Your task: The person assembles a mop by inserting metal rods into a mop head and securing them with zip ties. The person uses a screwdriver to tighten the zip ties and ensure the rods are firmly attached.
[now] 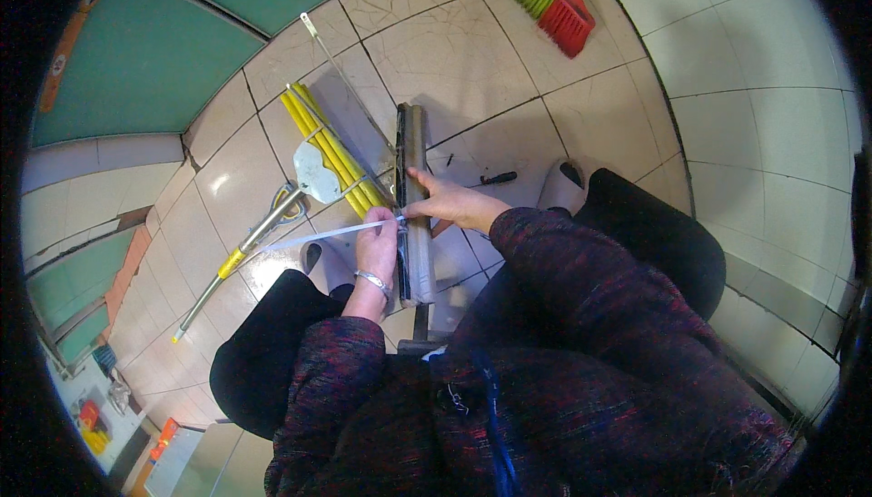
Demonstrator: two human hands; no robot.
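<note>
A long sponge mop head (417,261), with a grey-beige pad and a black-and-metal backing, stands lengthwise between my knees. My right hand (454,203) grips it from the right, thumb stretched up along the pad and fingers curled at its middle. My left hand (374,247) pinches a thin white strip (318,238) against the backing, its loose end trailing left. Left of the mop head lie yellow rollers (318,124) in a metal frame and a thin metal rod (350,79) with a white end. The fingertips partly hide where the strip meets the mop head.
A silver-and-yellow pole (222,270) with a pale blue plate (314,173) lies at the left, over a coiled roll (289,204). A dark-handled tool (498,178) lies on the tiles near my right foot. A red broom (540,2) is far ahead, beside the tiled wall (763,124).
</note>
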